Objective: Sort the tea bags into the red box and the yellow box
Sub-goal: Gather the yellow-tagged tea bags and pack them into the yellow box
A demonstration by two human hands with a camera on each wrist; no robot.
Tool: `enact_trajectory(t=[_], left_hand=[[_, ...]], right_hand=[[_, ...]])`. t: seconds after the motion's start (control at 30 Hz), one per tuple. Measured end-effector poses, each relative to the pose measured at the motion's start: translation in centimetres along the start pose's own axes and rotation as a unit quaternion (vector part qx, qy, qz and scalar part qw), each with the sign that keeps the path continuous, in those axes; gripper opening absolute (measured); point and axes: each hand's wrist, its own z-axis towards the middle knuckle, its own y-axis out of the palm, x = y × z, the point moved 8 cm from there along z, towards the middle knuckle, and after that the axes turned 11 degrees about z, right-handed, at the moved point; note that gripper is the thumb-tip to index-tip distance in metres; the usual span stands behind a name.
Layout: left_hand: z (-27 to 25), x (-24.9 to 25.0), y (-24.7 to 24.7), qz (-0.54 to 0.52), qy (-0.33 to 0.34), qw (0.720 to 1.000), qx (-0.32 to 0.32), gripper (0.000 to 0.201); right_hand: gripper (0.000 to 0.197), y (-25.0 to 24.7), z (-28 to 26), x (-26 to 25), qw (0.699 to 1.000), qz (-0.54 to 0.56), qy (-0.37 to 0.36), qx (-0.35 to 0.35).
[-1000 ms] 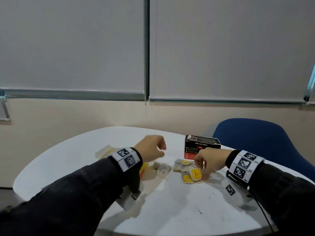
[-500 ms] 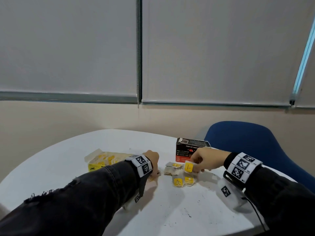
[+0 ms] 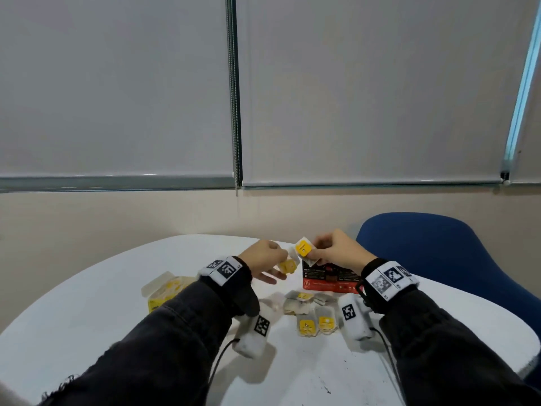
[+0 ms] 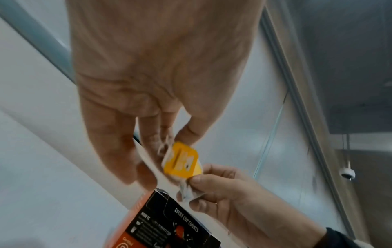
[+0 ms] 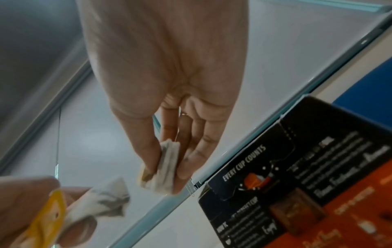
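My left hand (image 3: 282, 259) pinches a tea bag with a yellow tag (image 3: 288, 265) above the table. Close to its right, my right hand (image 3: 313, 256) pinches another yellow-tagged tea bag (image 3: 303, 248), held over the left end of the red box (image 3: 330, 281). In the left wrist view a yellow tag (image 4: 182, 159) sits between the fingertips of both hands. In the right wrist view my right hand (image 5: 165, 164) grips a folded white bag (image 5: 167, 167) near the red box (image 5: 307, 193). The open yellow box (image 3: 164, 291) stands at the left. Several loose tea bags (image 3: 307, 315) lie before the red box.
The round white table (image 3: 87, 303) ends close behind the boxes, with a beige wall and window blinds beyond. A blue chair (image 3: 439, 253) stands at the right, behind the table's edge.
Both hands have risen from the pile on the table, each with a tea bag, and have come together above the red box's left end.
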Motion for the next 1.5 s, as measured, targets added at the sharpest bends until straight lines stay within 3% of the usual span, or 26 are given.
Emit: enact_trajectory(t=[0.07,0.2,0.33,0.47,0.57,0.67,0.77,0.97,1.2,1.33,1.5], left_hand=[[0.7,0.3,0.1,-0.066,0.019,0.997,0.029,0.014],[2.4,-0.6,1.0,-0.104,0.025,0.992,0.07,0.018],[3.3,-1.4,1.3,-0.153,0.043,0.982,0.099,0.024],[3.7,-2.0,1.5,-0.207,0.052,0.97,0.112,0.028],[3.8,-2.7,1.5,-0.208,0.054,0.969,0.121,0.029],[3.8,-3.1,1.5,-0.188,0.062,0.972,0.124,0.033],[3.6,-3.0,1.5,-0.18,0.073,0.973,0.126,0.037],[3.0,-2.6,0.8,-0.169,0.095,0.969,0.153,0.035],[2.7,-2.0,2.2,-0.158,0.098,0.98,0.074,0.042],[2.3,-1.7,3.8,-0.122,0.113,0.986,-0.004,0.029],[2.4,-2.4,3.6,-0.14,0.088,0.986,0.028,0.028]], right_hand=[[0.019,-0.2,0.3,-0.1,0.998,0.04,-0.017,0.035],[0.026,-0.4,0.5,0.5,0.994,0.086,-0.027,0.062],[0.02,-0.3,-0.2,0.7,0.986,0.154,-0.032,0.056],[0.011,0.1,-0.6,0.9,0.987,0.145,-0.027,0.063],[0.015,0.1,-0.9,0.9,0.984,0.159,-0.018,0.076],[0.007,0.5,-1.3,0.6,0.985,0.157,-0.041,0.052],[0.019,1.3,-1.6,0.8,0.984,0.172,-0.028,0.021],[0.018,1.0,-1.8,0.6,0.987,0.147,-0.048,0.044],[0.016,0.9,-1.7,1.2,0.991,0.11,-0.034,0.066],[0.018,1.0,-1.9,1.2,0.99,0.112,-0.024,0.082],[0.022,1.2,-2.0,1.2,0.992,0.107,0.015,0.059]])
